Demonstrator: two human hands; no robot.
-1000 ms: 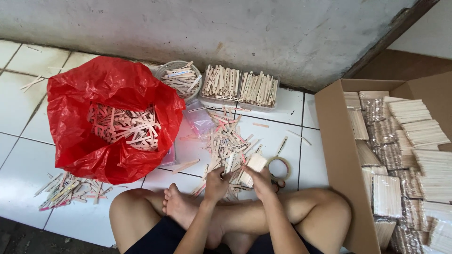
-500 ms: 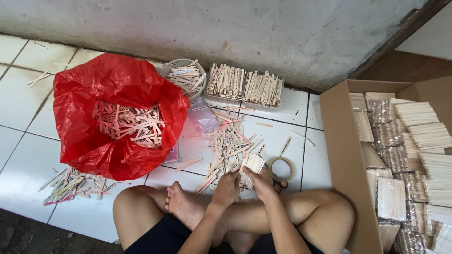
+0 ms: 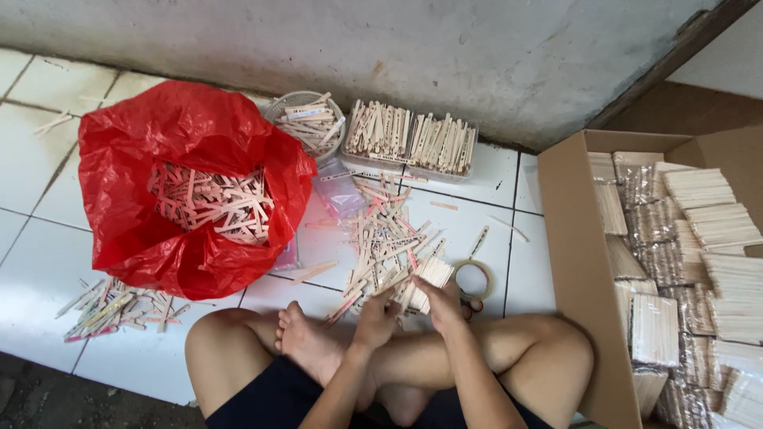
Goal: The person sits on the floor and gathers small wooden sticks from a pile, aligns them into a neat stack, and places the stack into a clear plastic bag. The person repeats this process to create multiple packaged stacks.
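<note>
I sit cross-legged on a white tiled floor. My right hand grips a stack of flat wooden sticks, held upright just above my shin. My left hand is beside it, fingers pinched around a few sticks at the near edge of a loose pile of sticks spread on the tiles in front of me. The two hands almost touch.
A red plastic bag full of sticks lies at left. A round basket and a clear tray of sticks stand by the wall. A tape roll lies by my right knee. A cardboard box of bundled sticks stands at right.
Both hands have shifted slightly toward the pile with the stack of sticks. The view has tilted a little; the bag, basket and box stay put.
</note>
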